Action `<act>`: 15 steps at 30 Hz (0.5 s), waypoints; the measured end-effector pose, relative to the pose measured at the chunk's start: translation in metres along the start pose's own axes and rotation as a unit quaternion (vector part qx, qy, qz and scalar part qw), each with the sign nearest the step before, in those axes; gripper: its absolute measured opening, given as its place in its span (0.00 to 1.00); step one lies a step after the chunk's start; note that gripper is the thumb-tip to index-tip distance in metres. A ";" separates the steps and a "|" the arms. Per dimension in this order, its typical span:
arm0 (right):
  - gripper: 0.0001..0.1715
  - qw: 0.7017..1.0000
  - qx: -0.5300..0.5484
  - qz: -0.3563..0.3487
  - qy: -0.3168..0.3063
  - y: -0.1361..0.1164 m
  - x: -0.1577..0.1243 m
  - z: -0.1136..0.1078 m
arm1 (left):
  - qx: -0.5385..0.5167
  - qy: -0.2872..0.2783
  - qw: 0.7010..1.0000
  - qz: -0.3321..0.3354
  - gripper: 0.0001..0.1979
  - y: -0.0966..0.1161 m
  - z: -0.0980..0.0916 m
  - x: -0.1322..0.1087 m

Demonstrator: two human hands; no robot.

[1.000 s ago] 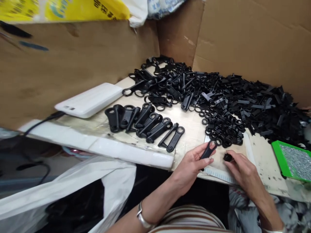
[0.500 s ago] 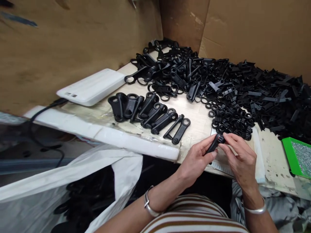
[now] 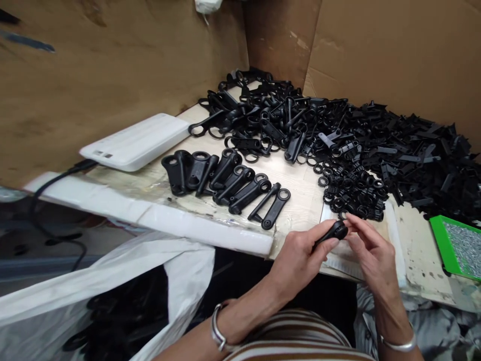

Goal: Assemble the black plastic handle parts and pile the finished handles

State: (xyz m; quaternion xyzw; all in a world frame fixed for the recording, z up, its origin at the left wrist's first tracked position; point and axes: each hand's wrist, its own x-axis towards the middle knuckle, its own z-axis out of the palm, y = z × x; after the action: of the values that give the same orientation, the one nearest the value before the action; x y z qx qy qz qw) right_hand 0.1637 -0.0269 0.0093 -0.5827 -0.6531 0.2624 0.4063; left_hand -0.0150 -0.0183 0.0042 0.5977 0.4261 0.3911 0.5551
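My left hand (image 3: 296, 255) is closed around a black plastic arm (image 3: 326, 235), its rounded ring end pointing up and to the right. At that end are the thumb and fingertips of my right hand (image 3: 372, 248), curled against the ring's edge. The lower part of the arm is hidden in my left palm. Just beyond my hands is a heap of small black toothed rings (image 3: 353, 193). Left of them, a row of black plastic arms (image 3: 225, 183) lies on the pale tabletop (image 3: 296, 205), several of them paired with slim handles.
A larger heap of black arms and flat pieces (image 3: 394, 145) spreads along the cardboard wall (image 3: 394, 55). A white device (image 3: 137, 140) with a black cable sits left. A green tray (image 3: 443, 245) of small metal pieces stands right. A white bag (image 3: 191, 271) of black parts hangs below the edge.
The black arm has turned in my hands, so its ring's toothed side shows less. Both hands are slightly lower in the picture, and the whole view has shifted a little.
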 end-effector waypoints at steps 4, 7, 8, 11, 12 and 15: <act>0.20 0.996 0.055 0.050 -0.057 0.005 -0.002 -0.001 | -0.045 -0.031 0.999 -0.005 0.23 -0.001 0.004 -0.001; 0.15 0.997 0.034 0.064 -0.040 -0.001 -0.004 0.010 | -0.076 -0.038 0.996 -0.035 0.23 -0.004 0.007 0.000; 0.15 0.997 0.025 0.065 -0.033 -0.003 -0.003 0.015 | -0.067 -0.034 0.996 -0.038 0.23 -0.004 0.006 0.000; 0.16 0.998 0.015 0.037 -0.054 -0.009 0.006 0.020 | 0.037 -0.008 0.999 0.006 0.19 -0.001 0.000 0.003; 0.17 0.997 0.010 0.023 -0.074 -0.010 0.012 0.018 | 0.088 0.003 0.996 0.030 0.18 0.001 -0.004 0.005; 0.19 0.994 -0.049 -0.035 -0.095 -0.009 0.044 0.001 | 0.273 0.043 0.958 0.074 0.16 0.006 -0.014 0.011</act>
State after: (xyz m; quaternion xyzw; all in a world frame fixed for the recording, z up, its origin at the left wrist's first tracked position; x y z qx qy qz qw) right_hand 0.1580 0.0143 0.0261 -0.5505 -0.7211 0.2702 0.3223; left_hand -0.0244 -0.0034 0.0114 0.7391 0.4947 0.3250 0.3215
